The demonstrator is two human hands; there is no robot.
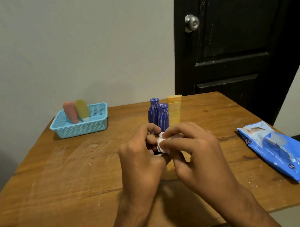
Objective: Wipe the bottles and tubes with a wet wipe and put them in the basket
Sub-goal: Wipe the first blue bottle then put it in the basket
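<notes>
Home room: wooden table [58, 185], door [232, 42].

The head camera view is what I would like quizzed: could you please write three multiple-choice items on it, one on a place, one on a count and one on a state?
1. Where does the wipe packet lie?
A. inside the basket
B. on the table's right side
C. under the bottles

2. How many tubes stand in the basket?
A. none
B. two
C. four

3. What are the hands doing?
A. resting flat on the table
B. both holding a white wipe between them
C. lifting the basket

Answers:
1 B: the blue wipe packet lies flat near the right edge of the table.
2 B: a pink tube and a yellow tube stand in the blue basket, while three bottles wait on the table.
3 B: the left hand and right hand meet around the white wipe.
</notes>
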